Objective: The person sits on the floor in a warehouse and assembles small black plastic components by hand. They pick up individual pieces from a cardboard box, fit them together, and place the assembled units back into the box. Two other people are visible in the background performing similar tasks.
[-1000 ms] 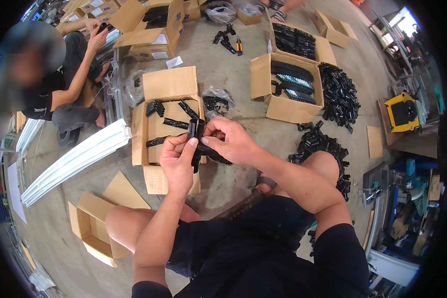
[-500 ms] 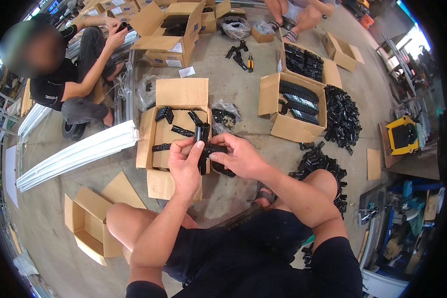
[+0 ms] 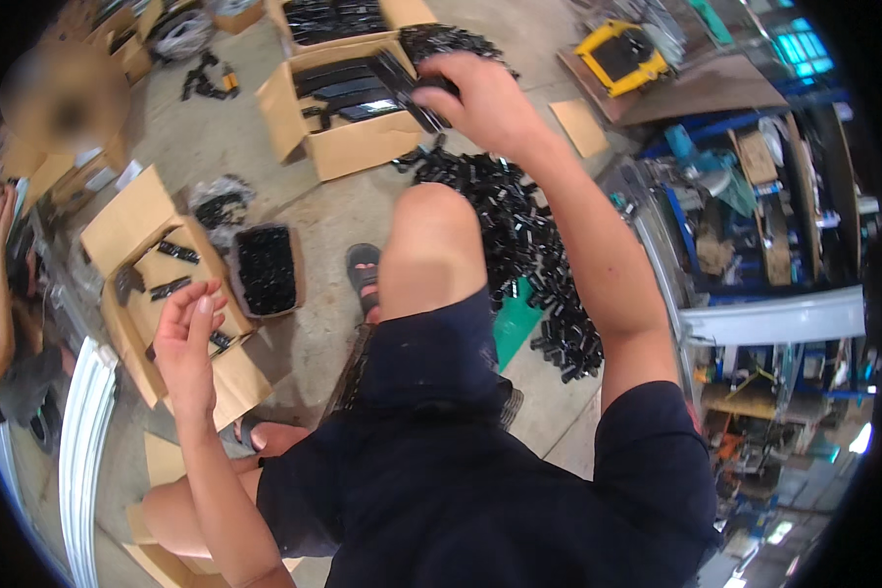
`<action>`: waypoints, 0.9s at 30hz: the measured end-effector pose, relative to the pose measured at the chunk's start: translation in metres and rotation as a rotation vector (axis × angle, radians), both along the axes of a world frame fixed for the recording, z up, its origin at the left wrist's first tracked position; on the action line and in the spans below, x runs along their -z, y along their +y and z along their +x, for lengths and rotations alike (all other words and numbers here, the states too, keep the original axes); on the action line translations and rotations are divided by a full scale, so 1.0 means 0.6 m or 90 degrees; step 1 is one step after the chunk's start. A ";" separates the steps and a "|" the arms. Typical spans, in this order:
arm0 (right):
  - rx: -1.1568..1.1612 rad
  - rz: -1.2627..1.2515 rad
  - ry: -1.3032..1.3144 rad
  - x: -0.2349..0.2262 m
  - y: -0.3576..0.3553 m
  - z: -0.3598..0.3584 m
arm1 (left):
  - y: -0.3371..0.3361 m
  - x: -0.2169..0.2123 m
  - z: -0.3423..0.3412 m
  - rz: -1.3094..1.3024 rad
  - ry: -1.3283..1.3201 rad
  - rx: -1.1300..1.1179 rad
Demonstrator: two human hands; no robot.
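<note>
My right hand (image 3: 488,106) is closed on a glossy black tubular fitting (image 3: 400,90), at the right side of an open cardboard box (image 3: 363,147). Rows of similar black fittings (image 3: 338,86) lie inside that box. My left hand (image 3: 188,348) holds nothing; its fingers are apart and slightly curled. It hovers over the near right part of another open carton (image 3: 132,328), where a few loose black fittings (image 3: 178,252) lie. The fingertips of my right hand are partly hidden.
A large pile of black fittings (image 3: 505,211) spreads beside my knee. A container of small black pieces (image 3: 267,269) stands by the left carton. White metal profiles (image 3: 86,441) lie at left, near another person. A yellow-framed item (image 3: 619,59) and cluttered shelving (image 3: 725,176) stand at right.
My view has turned right. My left hand has let go of the black fitting and moved away from my right hand. My right hand has carried a fitting over to the box on the right.
</note>
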State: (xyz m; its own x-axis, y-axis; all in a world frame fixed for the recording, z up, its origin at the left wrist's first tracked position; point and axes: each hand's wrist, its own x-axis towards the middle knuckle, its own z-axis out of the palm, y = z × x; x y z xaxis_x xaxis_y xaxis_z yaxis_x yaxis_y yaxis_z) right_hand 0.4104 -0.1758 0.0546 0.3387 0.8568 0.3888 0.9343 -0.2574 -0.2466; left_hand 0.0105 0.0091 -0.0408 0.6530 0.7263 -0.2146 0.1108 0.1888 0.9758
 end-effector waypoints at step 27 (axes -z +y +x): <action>0.080 -0.038 0.246 0.008 -0.109 -0.021 | 0.114 -0.126 -0.086 0.252 0.092 -0.098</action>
State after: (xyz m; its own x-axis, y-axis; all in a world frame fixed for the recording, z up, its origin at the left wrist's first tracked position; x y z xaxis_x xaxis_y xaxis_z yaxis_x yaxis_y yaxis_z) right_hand 0.3978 -0.2413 0.0495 0.5532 0.8169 0.1632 0.7361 -0.3876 -0.5549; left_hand -0.0412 0.0772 0.0348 0.5143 0.8574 0.0192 0.2504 -0.1715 0.9528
